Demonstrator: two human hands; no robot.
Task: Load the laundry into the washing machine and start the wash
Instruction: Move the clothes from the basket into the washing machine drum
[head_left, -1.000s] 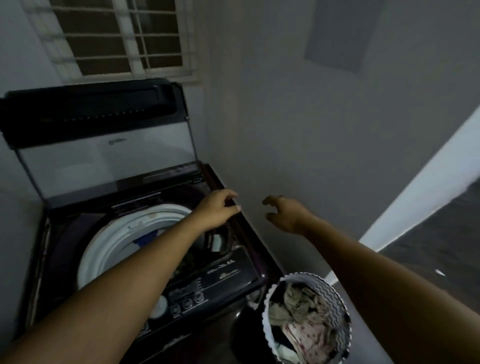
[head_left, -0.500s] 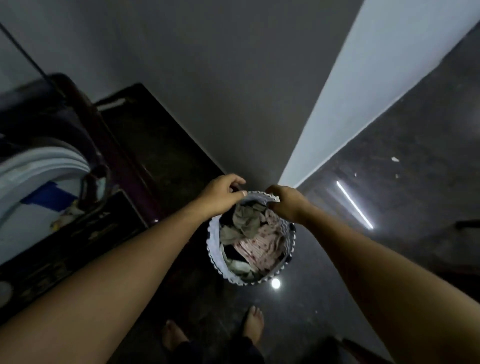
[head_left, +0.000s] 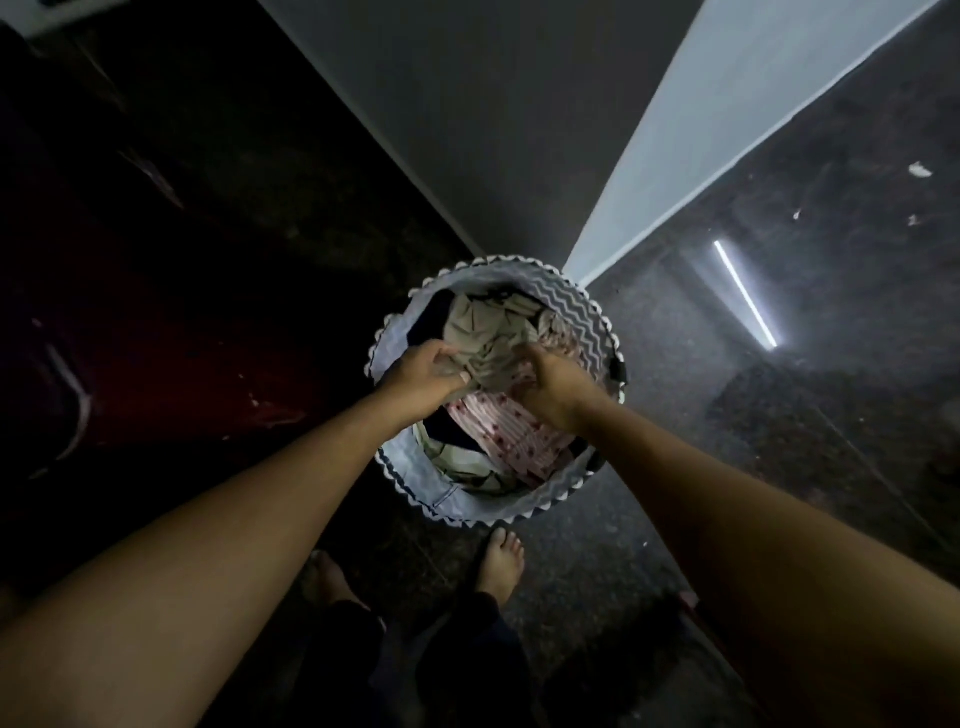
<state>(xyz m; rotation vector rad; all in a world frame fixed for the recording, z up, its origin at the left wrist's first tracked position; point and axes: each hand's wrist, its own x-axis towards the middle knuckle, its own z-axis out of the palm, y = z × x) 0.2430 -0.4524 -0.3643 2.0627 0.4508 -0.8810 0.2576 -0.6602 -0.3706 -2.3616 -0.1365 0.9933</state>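
A round laundry basket (head_left: 576, 306) with a grey zigzag pattern stands on the floor below me, full of clothes. On top lies a crumpled beige garment (head_left: 483, 332); under it a white cloth with red spots (head_left: 506, 436) and dark pieces. My left hand (head_left: 423, 376) grips the beige garment at its left side. Its right side is held by my right hand (head_left: 553, 384), fingers curled into the cloth. The washing machine's dark red side (head_left: 156, 338) fills the left of the view; its opening is out of sight.
A grey wall and a white door frame (head_left: 727, 119) rise behind the basket. Dark polished floor (head_left: 779, 415) spreads to the right with a light streak reflected. My bare feet (head_left: 498, 561) stand just in front of the basket.
My view dropped from the open washer to the basket. Both hands moved from the basket's far rim down into the clothes and took hold of the beige garment.
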